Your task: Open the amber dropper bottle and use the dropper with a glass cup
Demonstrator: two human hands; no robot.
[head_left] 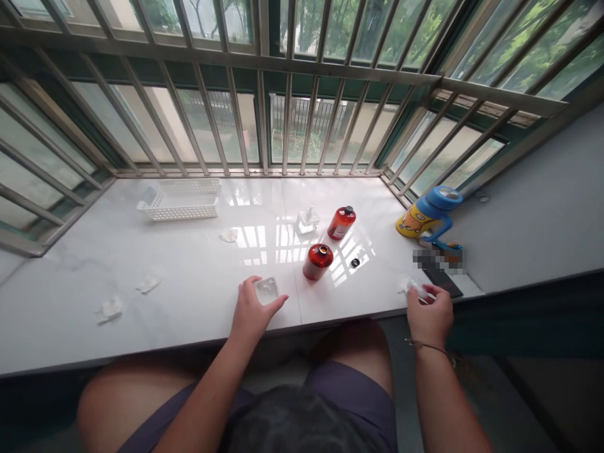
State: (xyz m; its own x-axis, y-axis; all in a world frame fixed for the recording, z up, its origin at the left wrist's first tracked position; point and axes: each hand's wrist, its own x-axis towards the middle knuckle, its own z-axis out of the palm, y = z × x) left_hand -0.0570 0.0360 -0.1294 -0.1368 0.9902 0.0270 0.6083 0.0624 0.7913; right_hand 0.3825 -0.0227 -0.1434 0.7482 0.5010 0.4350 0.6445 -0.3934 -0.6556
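Note:
My left hand (255, 308) is wrapped round a small clear square container (267, 290) near the front edge of the white counter (198, 314). At the right, the fingers of my right hand (428, 308) pinch a small clear, whitish piece (417, 288), too small to identify, beside a crumpled white tissue (404, 286). An uncapped red bottle (318, 263) stands beyond my left hand, with a capped red bottle (341, 223) behind it. A black cap (355, 263) lies to their right. Left of the bottles is a clear square bottle with a white pump (308, 220).
A white perforated basket (184, 211) sits at the back left. Crumpled tissues (111, 309) lie on the left side. A blue and yellow bottle (427, 211) and a dark flat object (441, 277) are at the right. Metal window bars (264, 119) line the back.

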